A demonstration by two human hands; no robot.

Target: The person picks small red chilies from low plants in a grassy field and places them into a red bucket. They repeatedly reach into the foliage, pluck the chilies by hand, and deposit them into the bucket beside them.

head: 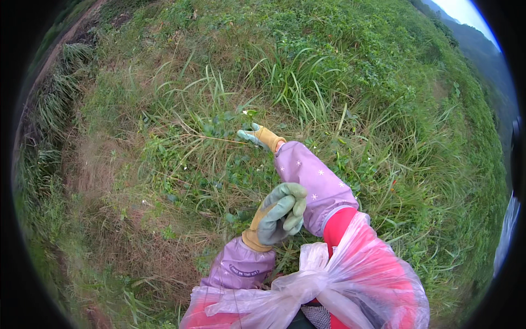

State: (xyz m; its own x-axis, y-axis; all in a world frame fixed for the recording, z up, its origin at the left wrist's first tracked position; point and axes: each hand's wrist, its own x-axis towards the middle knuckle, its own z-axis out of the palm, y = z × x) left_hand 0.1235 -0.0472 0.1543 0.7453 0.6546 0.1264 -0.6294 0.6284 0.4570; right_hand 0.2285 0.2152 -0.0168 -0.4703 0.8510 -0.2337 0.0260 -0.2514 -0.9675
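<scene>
My right hand point(259, 135), in a pale green glove with a yellow cuff, reaches out to a leafy weed with a white flower point(248, 112). A thin dry stem point(218, 139) runs left from beside it; whether the fingers grip anything cannot be told. Nearer my body, my left hand point(283, 211) wears a matching glove with its fingers curled in; the palm side is partly hidden, so I cannot tell what, if anything, is inside. Purple sleeve covers point(314, 179) with white star shapes reach up both forearms. Knotted clear plastic sheeting point(316, 279) lies over my red clothing.
Tall green grass point(298, 82) grows in clumps ahead, among low leafy weeds. Dry brown grass point(152, 246) covers the slope at the lower left. A brown strip of ground point(68, 39) curves along the far left. Wooded hills point(478, 45) rise at the upper right.
</scene>
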